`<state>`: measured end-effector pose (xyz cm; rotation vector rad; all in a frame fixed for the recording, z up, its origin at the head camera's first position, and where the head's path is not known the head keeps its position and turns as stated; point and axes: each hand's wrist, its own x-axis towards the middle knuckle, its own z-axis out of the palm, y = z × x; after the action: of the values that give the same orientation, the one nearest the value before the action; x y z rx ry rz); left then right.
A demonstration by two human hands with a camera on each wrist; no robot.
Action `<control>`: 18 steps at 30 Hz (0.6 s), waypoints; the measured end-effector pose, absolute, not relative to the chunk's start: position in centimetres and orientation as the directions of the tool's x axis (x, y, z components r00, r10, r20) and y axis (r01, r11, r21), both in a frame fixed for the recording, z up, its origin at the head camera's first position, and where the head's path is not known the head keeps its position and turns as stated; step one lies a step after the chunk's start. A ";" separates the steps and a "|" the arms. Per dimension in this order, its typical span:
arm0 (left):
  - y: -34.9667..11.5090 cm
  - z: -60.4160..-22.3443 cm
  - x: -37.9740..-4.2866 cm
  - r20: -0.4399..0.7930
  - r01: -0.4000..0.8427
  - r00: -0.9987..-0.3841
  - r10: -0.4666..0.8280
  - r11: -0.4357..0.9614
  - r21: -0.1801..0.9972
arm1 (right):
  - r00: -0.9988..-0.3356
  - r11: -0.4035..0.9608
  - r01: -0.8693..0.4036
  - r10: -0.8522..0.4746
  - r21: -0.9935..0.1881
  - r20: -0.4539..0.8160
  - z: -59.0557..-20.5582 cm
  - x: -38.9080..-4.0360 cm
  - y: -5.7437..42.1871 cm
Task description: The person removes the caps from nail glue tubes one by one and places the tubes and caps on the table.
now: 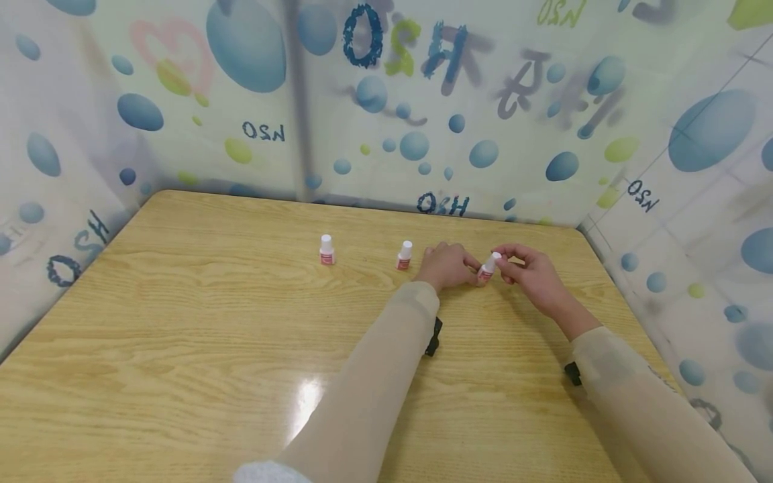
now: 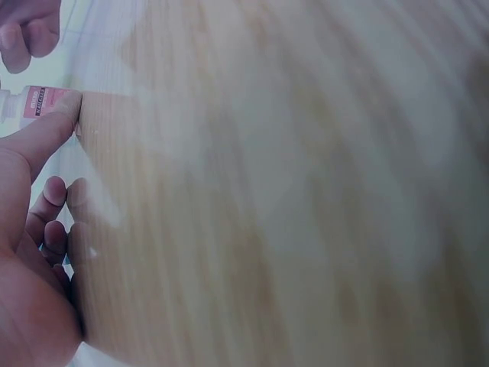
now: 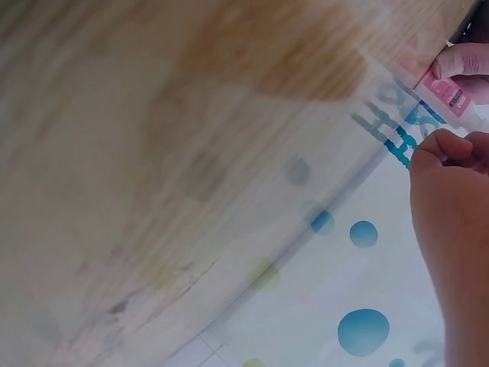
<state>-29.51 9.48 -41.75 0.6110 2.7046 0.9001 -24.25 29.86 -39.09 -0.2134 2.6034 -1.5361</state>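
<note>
A small white bottle [image 1: 487, 270] with a pink-red label leans slightly in the head view, between the two hands. My left hand [image 1: 448, 265] holds it low down, near its base; in the left wrist view one finger [image 2: 55, 126] lies across the lower label. From the other side my right hand [image 1: 534, 276] pinches the white cap [image 1: 495, 257] with thumb and index finger. Its other fingers [image 2: 30, 42] are curled and apart from the label. Two matching bottles stand upright to the left, a nearer one [image 1: 404, 255] and a farther one [image 1: 327, 250].
The wooden table [image 1: 211, 322] reaches back to a printed curtain [image 1: 374, 147] with blue and green bubbles. Curtain also lines the left and right sides. Black wrist devices [image 1: 433, 337] show beneath the beige sleeves [image 1: 374, 376].
</note>
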 end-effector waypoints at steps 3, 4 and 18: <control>9.5 -41.8 -29.5 -0.080 0.312 -0.889 0.451 0.724 0.615 | -0.984 0.469 -0.068 -0.176 -0.881 -0.018 -39.1 -24.2 29.8; 9.5 -41.7 -29.5 -0.080 0.312 -0.889 0.451 0.724 0.615 | -0.984 0.466 -0.070 -0.176 -0.882 -0.015 -39.1 -24.2 29.8; 9.5 -41.6 -29.2 -0.064 0.306 -0.896 0.440 0.715 0.628 | -0.986 0.407 -0.132 -0.149 -0.904 0.077 -39.1 -24.1 30.2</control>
<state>-29.23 9.51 -41.63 0.5969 2.7120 0.9385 -24.09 30.17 -39.14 -0.2626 2.6216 -1.6819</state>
